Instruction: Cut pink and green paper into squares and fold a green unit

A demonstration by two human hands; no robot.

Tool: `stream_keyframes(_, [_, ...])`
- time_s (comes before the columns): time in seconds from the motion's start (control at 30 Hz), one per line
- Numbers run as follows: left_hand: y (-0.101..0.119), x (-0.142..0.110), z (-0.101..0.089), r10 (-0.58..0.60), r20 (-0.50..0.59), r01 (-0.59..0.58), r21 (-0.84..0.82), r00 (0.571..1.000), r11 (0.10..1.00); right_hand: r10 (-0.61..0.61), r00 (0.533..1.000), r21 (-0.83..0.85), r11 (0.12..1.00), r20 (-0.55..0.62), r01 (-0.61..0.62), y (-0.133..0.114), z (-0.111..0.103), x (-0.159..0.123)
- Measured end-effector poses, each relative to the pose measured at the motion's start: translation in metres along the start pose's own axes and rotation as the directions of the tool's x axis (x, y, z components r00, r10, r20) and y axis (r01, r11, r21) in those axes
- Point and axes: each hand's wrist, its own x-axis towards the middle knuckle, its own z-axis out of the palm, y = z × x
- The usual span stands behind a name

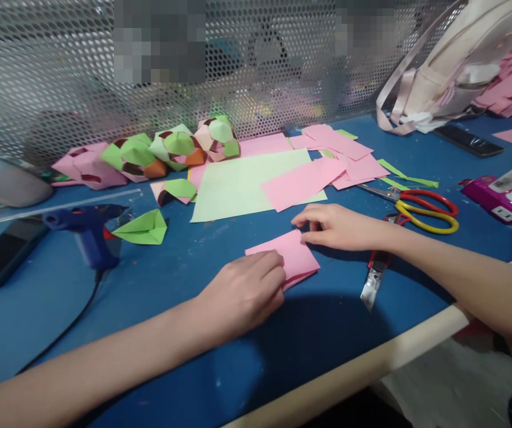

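A small folded sheet of pink paper lies on the blue table in front of me, its layers slightly parted along the near right edge. My left hand rests over its left side with curled fingers gripping it and hides that part. At the far right corner, my right hand has its thumb and bent fingertips around the paper's edge. Beyond it lie a loose pink sheet and a large pale green sheet. Right of the paper is a cutter knife with its blade towards me.
Red-and-yellow-handled scissors lie beyond my right forearm. On the left are a blue glue gun with a cord, a folded green piece and a phone. Folded paper shapes line the perforated metal screen. A bag stands back right.
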Motion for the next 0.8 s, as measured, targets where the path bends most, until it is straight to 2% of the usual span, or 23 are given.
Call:
stream_keyframes(0.1, [-0.005,-0.002,0.001,-0.040,-0.070,0.038,-0.018,0.997,0.999,0.038,0.998,0.071,0.997,-0.043,-0.035,-0.006,-0.009,-0.004])
stream_keyframes(0.17, [-0.008,-0.002,0.000,-0.059,-0.079,0.056,-0.043,0.995,0.998,-0.004,1.000,0.055,0.999,0.009,0.003,-0.009,-0.015,-0.009])
stream_keyframes(0.23, [-0.009,-0.002,0.000,-0.066,-0.066,0.063,-0.048,0.996,0.997,-0.130,0.983,-0.022,0.991,0.132,0.134,-0.010,-0.017,-0.015])
stream_keyframes(0.33, [-0.008,-0.003,0.000,-0.078,-0.048,0.077,-0.038,0.996,0.996,-0.315,0.914,-0.167,0.917,0.256,0.363,-0.010,-0.011,-0.021])
stream_keyframes(0.47, [-0.006,-0.002,-0.003,-0.101,-0.046,0.096,-0.088,0.994,0.991,-0.480,0.860,-0.248,0.824,0.171,0.509,-0.008,0.001,-0.019])
stream_keyframes(0.57, [-0.007,-0.001,-0.006,-0.105,-0.061,0.097,-0.130,0.993,0.987,-0.528,0.848,-0.257,0.815,0.038,0.519,-0.007,0.002,-0.016])
stream_keyframes(0.67, [-0.009,-0.002,-0.005,-0.098,-0.121,0.083,-0.123,0.988,0.989,-0.540,0.835,-0.227,0.831,-0.108,0.508,-0.008,-0.002,-0.017])
stream_keyframes(0.73, [-0.012,-0.002,-0.003,-0.107,-0.167,0.085,-0.136,0.980,0.987,-0.531,0.840,-0.171,0.843,-0.113,0.510,-0.011,-0.006,-0.018])
stream_keyframes(0.8, [-0.015,-0.001,-0.004,-0.135,-0.193,0.100,-0.180,0.972,0.978,-0.472,0.877,-0.079,0.881,-0.084,0.467,-0.013,-0.015,-0.020])
